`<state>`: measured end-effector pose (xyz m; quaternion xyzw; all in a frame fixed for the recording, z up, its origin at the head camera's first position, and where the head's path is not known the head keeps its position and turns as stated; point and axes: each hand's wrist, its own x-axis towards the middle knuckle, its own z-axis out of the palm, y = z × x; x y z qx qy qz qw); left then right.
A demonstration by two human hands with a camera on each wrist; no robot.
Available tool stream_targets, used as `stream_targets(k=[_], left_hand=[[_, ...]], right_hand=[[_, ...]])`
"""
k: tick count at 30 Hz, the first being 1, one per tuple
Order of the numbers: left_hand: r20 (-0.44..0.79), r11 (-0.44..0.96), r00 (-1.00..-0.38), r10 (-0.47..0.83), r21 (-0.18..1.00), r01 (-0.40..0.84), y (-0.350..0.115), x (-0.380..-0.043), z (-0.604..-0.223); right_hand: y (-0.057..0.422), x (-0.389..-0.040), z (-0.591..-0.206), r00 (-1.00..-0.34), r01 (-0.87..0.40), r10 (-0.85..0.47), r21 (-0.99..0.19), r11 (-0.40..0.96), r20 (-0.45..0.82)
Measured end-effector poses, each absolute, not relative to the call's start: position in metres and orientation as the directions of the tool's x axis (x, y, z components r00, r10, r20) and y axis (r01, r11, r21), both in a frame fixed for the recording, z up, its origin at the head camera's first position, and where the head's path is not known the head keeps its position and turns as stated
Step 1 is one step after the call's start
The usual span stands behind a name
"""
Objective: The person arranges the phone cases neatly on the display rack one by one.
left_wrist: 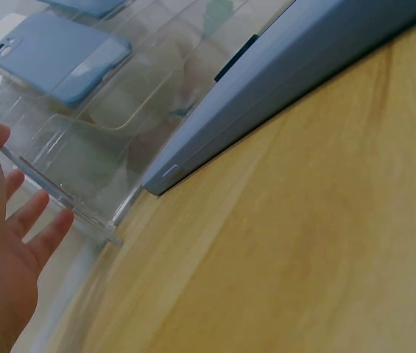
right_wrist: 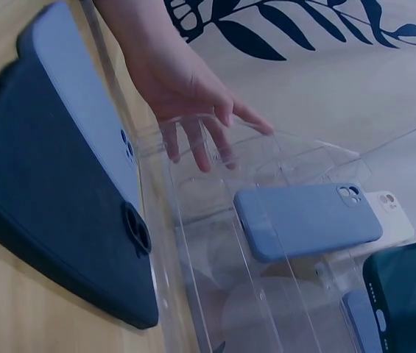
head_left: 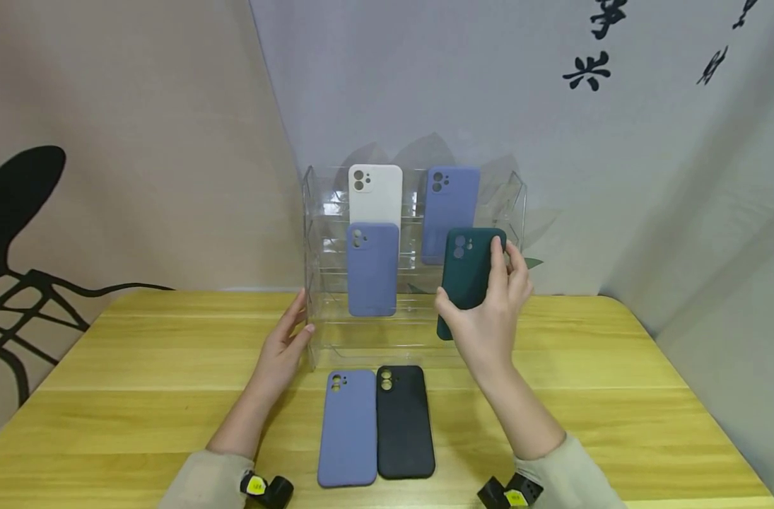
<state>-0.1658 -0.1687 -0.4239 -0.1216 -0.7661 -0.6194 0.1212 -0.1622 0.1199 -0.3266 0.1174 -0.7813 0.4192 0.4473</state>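
A clear acrylic display rack (head_left: 374,339) stands on the table. My left hand (head_left: 285,346) touches its left side panel with fingers spread and fairly straight; the left wrist view also shows this hand (left_wrist: 5,243) at the panel's edge. My right hand (head_left: 491,318) grips a dark green phone case (head_left: 468,272) by its sides, thumb left and fingers right, in front of the rack's right part. The case is upright, its lower end near a lower tier; I cannot tell whether it touches the rack. Part of the green case (right_wrist: 399,294) shows in the right wrist view.
The rack holds a white phone case (head_left: 375,194), a lavender case (head_left: 372,272) below it and another lavender case (head_left: 450,205) at upper right. On the table (head_left: 616,396) before the rack lie a lavender case (head_left: 348,431) and a black case (head_left: 406,424). A curtain (head_left: 488,85) hangs behind.
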Motion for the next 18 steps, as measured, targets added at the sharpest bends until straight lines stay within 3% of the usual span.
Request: stream_targets(k=[11, 18], left_hand=[[0.323, 0.193, -0.946, 0.037, 0.926, 0.324, -0.168, -0.165, -0.423], [0.324, 0.196, -0.945, 0.039, 0.925, 0.326, -0.168, -0.165, -0.423]], right_hand=[[0.118, -0.192, -0.319, -0.48, -0.597, 0.181, -0.471, 0.649, 0.858], [0.115, -0.207, -0.321, -0.481, -0.592, 0.172, -0.464, 0.659, 0.86]])
